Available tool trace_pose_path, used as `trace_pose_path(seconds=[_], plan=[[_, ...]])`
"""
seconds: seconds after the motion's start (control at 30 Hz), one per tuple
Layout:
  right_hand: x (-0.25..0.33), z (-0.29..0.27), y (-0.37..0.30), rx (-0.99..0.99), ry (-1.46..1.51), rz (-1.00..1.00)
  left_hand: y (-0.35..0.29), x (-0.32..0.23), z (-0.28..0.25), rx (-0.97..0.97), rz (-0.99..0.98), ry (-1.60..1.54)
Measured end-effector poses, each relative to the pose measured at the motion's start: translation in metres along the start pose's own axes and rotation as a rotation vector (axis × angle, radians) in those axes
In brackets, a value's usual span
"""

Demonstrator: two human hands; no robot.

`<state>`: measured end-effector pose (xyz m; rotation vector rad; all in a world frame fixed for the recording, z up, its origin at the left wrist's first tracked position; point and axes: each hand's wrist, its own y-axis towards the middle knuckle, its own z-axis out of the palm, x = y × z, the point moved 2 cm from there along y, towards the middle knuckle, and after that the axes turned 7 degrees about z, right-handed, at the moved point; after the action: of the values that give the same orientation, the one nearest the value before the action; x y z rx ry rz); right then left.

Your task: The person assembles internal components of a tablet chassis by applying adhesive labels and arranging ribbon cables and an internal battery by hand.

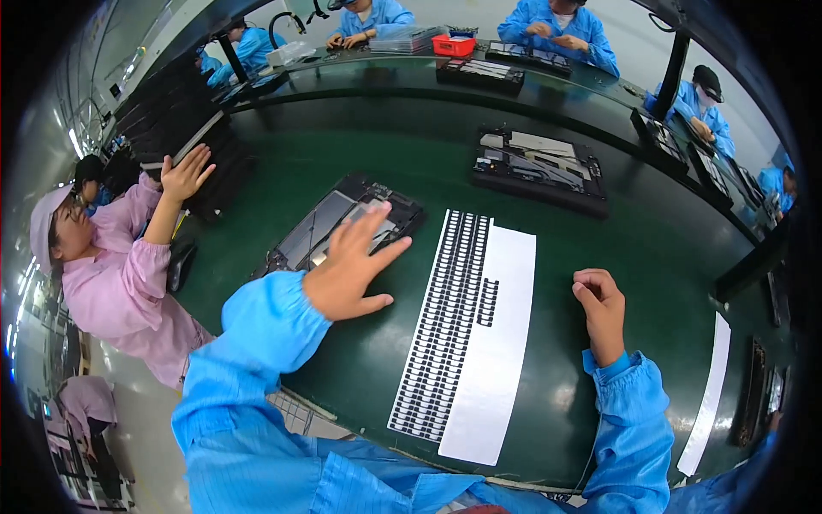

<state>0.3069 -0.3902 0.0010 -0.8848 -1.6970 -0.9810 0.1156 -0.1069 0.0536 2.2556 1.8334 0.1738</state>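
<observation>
My left hand [349, 270] is open, its fingers spread over the near right part of a black device tray [304, 231] with silver panels and thin cables. Whether the fingertips touch it cannot be made out. Right of that hand lies a white backing sheet [505, 377] with dense rows of small black stickers [441, 325] along its left side and a short column of them near its middle. Over the table to the right of the sheet, my right hand [601, 313] is closed, thumb against curled fingers. Anything inside its grip is hidden.
A second device tray [544, 167] lies farther back. A white strip [706, 394] lies at the right. On the left, a co-worker in pink [120, 274] raises a hand beside stacked black trays [175, 120]. Across the raised bench [360, 86], people in blue work near a red bin [454, 44].
</observation>
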Motion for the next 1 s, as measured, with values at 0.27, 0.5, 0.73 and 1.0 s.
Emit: trace_pose_path(seconds=[0.27,0.5,0.73,1.0], plan=[[-0.010,-0.010,0.011,-0.011,0.000,0.005,0.015,0.028,0.035,0.092,-0.107,-0.051],[-0.007,-0.013,0.009,-0.012,-0.013,0.054,-0.098,0.089,-0.004,-0.051,-0.639,0.002],[-0.007,-0.013,0.021,-0.033,-0.023,0.042,-0.098,0.050,-0.011,0.051,-0.767,-0.134],[-0.032,-0.017,0.101,-0.205,0.034,0.208,0.056,0.079,-0.040,-0.005,-0.206,-0.064]])
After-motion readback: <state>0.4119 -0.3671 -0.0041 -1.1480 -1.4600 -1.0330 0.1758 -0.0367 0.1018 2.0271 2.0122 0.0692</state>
